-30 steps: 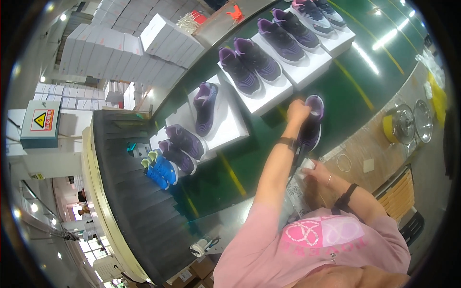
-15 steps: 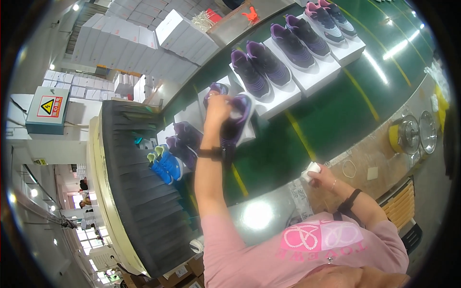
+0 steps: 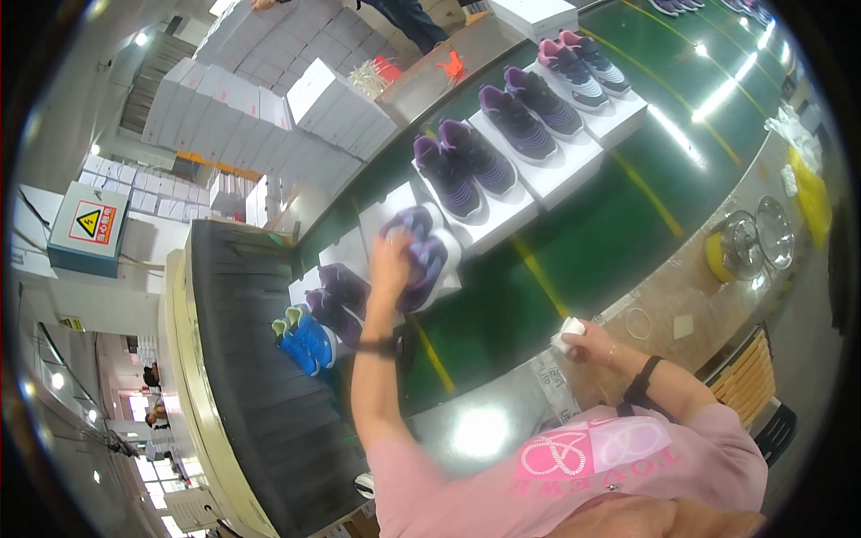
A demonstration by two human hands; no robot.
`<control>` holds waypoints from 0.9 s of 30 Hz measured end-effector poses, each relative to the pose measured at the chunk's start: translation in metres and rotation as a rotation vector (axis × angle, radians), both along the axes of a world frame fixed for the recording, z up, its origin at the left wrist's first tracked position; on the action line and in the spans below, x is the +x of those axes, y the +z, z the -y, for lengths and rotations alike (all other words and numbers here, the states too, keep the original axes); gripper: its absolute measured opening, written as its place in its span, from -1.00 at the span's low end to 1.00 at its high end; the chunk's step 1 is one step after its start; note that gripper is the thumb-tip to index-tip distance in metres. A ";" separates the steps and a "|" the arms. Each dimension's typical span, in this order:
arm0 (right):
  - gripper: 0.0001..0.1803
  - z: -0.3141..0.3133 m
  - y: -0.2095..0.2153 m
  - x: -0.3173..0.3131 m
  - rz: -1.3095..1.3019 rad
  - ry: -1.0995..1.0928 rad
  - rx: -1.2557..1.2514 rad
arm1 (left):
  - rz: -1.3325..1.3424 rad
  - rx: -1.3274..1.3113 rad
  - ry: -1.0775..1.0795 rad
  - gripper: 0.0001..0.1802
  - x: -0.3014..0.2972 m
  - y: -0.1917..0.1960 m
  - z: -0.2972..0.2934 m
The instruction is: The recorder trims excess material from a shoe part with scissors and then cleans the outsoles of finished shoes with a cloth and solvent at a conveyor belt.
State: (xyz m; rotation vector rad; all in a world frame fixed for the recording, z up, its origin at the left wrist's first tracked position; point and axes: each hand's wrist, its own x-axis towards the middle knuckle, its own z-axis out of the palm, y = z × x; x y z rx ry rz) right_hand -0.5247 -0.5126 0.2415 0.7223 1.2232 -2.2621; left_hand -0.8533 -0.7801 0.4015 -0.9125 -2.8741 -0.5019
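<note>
My left hand (image 3: 391,262) is closed on a pair of purple sneakers (image 3: 427,269), which are tilted with a pale sole edge showing and smeared by motion. They are over a white shoe box (image 3: 387,204) on the green conveyor belt (image 3: 475,309); whether they touch it I cannot tell. My right hand (image 3: 593,344), near the belt's close edge, grips a small white wad or block (image 3: 568,333) whose kind is unclear. To the left of the held pair are dark purple sneakers (image 3: 336,303) and small blue sneakers (image 3: 305,341).
Along the belt to the right, dark sneakers (image 3: 464,169) and pink-trimmed sneakers (image 3: 583,70) stand on white boxes. Black strip curtains (image 3: 256,377) hang at the left. Stacked white boxes (image 3: 242,125) fill the far side. A round metal tin (image 3: 740,247) sits on the bench.
The held sneakers have turned and come together above the white box. My left hand has shifted slightly lower in view. The right hand still grips the white piece. A person's leg now shows at the far side.
</note>
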 end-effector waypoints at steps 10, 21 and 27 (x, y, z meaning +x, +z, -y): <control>-0.74 -0.005 -0.033 0.014 -0.118 -0.024 -0.147 | -0.095 -0.111 -0.697 -0.76 0.247 -0.004 0.015; -0.57 -0.096 0.060 0.070 -0.325 -0.354 0.488 | 0.105 -0.150 -0.563 -0.76 0.387 -0.068 0.034; -0.46 -0.208 0.145 0.106 -0.515 -0.820 1.302 | 0.274 0.113 0.007 -0.58 0.440 -0.063 0.024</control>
